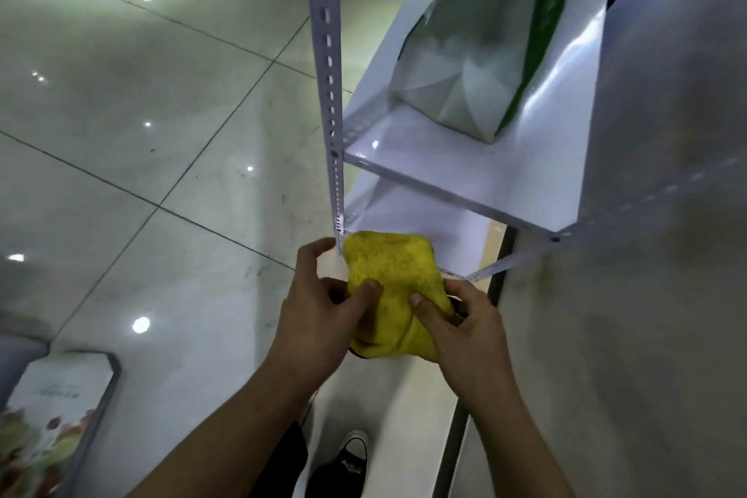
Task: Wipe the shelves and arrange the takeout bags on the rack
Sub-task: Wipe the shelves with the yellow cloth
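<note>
Both hands, left (319,319) and right (465,329), grip a yellow cloth (390,279) at the lower shelf (424,222) front edge.

Both arms reach forward, left hand (319,311) and right hand (465,327) close together (fingers curled, gripping).

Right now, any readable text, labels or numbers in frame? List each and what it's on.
None can be read.
Poster board at lower left by the floor: a faint line of print above fruit pictures, too blurred to read.
Takeout bag on the shelf: green side panel, with any print too blurred to make out.
Yellow cloth in both hands: no text.
</note>
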A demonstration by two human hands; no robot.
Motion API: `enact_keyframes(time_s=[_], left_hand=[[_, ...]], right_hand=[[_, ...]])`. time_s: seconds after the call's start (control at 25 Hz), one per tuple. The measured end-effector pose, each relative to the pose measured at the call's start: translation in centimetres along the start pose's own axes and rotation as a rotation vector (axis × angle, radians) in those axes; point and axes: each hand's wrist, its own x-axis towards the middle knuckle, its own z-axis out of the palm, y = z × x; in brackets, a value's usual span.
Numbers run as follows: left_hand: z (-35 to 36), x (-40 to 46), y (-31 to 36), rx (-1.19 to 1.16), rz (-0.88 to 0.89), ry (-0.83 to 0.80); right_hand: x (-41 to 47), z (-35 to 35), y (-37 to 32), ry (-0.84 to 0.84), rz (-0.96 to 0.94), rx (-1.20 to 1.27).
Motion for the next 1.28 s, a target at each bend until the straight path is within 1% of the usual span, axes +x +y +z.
enact_keyframes(time_s=[0.12, 0.2, 0.28, 0.4, 0.52, 0.64, 0.68, 0.72, 0.76, 0.8, 0.96, 1.04, 1.12, 1.16, 1.2, 1.28], left_hand=[[-0.8, -2.9, 5.6, 0.128, 0.192, -0.112], [-1.4, -4.6, 9.2, 0.167, 0.248, -0.182], [-1.9, -5.9, 12.8, 0.188, 0.285, -0.297], [-2.7, -7.3, 18.0, 0.372, 0.436, -0.427], [-3.8, -8.1, 22.9, 0.438, 0.541, -0.425], [-5.0, -8.3, 27.7, 0.450, 0.641, -0.383], [-5.4, -8.4, 29.2, 0.454, 0.672, -0.375], [-5.6, -8.5, 30.7, 0.456, 0.707, -0.364], [-5.7, -8.7, 32.2, 0.456, 0.750, -0.347], [-5.6, -8.7, 33.8, 0.456, 0.801, -0.330], [-4.0, -8.0, 40.2, 0.456, 1.051, -0.212], [-2.8, -7.2, 43.0, 0.472, 1.171, -0.129], [-1.3, -6.1, 44.0, 0.500, 1.264, -0.040], [-0.7, -5.4, 43.8, 0.500, 1.265, -0.031], [-0.1, -4.5, 43.4, 0.496, 1.222, -0.022], [0.6, -2.7, 41.1, 0.565, 1.101, -0.051]], right_hand=[[-2.6, -3.1, -5.4, 0.028, -0.033, 0.021], [-4.0, -5.0, -8.9, 0.035, -0.045, 0.089], [-5.1, -6.8, -12.8, 0.024, -0.083, 0.179], [-6.7, -9.4, -18.1, 0.039, -0.155, 0.173], [-8.5, -12.0, -22.9, 0.003, -0.210, 0.005], [-9.7, -14.8, -28.0, -0.122, -0.197, -0.267], [-9.8, -15.5, -29.5, -0.137, -0.222, -0.352], [-9.7, -16.1, -31.0, -0.112, -0.267, -0.425], [-9.6, -16.6, -32.7, -0.043, -0.322, -0.478], [-9.5, -17.2, -34.3, 0.060, -0.381, -0.508], [-7.8, -19.1, -40.1, 0.519, -0.683, -0.691], [-6.5, -19.8, -41.8, 0.693, -0.808, -0.748], [-5.1, -19.8, -42.3, 0.853, -0.890, -0.838], [-4.3, -19.7, -41.9, 0.913, -0.926, -0.897], [-3.6, -19.6, -41.1, 0.942, -0.956, -0.958], [-2.4, -18.8, -37.9, 0.882, -0.930, -1.113]])
